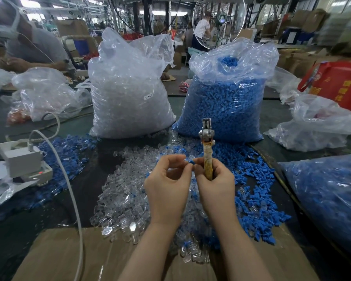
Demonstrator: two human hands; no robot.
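My left hand (166, 187) pinches a small clear plastic piece (185, 160) at its fingertips. My right hand (215, 185) grips the tape-wrapped handle of a metal plier-like tool (206, 134) that points up and away, and its thumb and forefinger pinch a small blue plastic piece (191, 162). The two pieces meet between my hands. Below my hands lies a heap of loose clear pieces (122, 203), with loose blue pieces (257, 199) spread to the right.
Two large plastic bags stand behind: clear pieces (128, 94) on the left, blue pieces (223, 102) on the right. Another bag of blue pieces (328, 199) lies at right. A power strip with a white cable (22, 157) sits at left. Cardboard (69, 256) covers the near edge. Another person (24, 43) works at far left.
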